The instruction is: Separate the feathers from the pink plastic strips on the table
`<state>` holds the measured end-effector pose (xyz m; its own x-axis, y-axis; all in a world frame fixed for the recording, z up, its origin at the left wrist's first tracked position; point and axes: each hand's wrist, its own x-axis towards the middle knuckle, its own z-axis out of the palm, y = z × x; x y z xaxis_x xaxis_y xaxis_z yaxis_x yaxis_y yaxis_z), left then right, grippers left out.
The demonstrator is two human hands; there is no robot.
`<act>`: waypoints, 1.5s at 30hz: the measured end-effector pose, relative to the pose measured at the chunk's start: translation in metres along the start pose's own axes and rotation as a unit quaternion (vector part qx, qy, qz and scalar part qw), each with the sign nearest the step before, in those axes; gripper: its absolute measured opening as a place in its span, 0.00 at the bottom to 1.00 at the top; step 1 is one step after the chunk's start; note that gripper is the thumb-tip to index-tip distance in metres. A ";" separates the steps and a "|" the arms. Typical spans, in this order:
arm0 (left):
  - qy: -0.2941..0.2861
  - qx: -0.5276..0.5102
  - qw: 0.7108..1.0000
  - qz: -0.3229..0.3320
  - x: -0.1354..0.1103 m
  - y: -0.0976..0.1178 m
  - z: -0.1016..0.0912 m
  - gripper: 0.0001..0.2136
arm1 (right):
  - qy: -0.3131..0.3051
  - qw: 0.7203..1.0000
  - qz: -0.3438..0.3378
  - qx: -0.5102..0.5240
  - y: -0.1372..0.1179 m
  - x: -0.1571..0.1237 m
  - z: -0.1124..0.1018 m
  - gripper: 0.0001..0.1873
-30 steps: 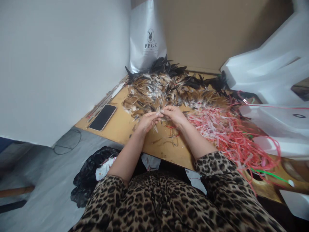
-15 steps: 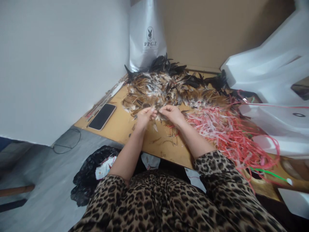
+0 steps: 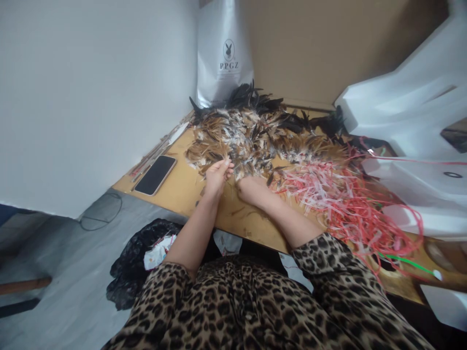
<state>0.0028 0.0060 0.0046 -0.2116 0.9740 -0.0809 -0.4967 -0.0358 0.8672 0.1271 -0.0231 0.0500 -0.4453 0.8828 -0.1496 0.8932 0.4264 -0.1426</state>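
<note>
My left hand (image 3: 218,176) is closed in a pinch at the near edge of a pile of brown, white and black feathers (image 3: 244,126). What looks like a small feather shows at its fingertips, hard to separate from the pile behind. To its right, my right hand (image 3: 252,190) is low over the wooden table (image 3: 204,201), back upward. Its fingers are curled under, so whatever they hold is hidden. Loose feather bits lie on the wood near that hand. Beyond it to the right is a heap of red and pale plastic strands (image 3: 339,204).
A phone (image 3: 155,175) lies at the table's left, beside thin sticks along the wall. Behind the feathers stands a white bag (image 3: 225,58) with printed letters. White plastic pieces (image 3: 412,107) crowd the right. A black plastic bag (image 3: 134,257) sits below the table edge.
My right hand has drawn back toward me and turned down, its fingertips now hidden. My left hand has stayed nearly in place, and the hands are no longer fingertip to fingertip.
</note>
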 end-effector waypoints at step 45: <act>-0.067 -0.009 0.997 -0.042 -0.003 -0.003 0.002 0.09 | 0.235 0.870 -0.026 0.434 0.043 0.035 0.021 0.11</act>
<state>0.0068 0.0040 0.0027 -0.0550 0.9947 -0.0865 -0.5226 0.0452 0.8514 0.1493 0.0217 0.0178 -0.2274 0.9369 0.2656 0.3992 0.3385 -0.8521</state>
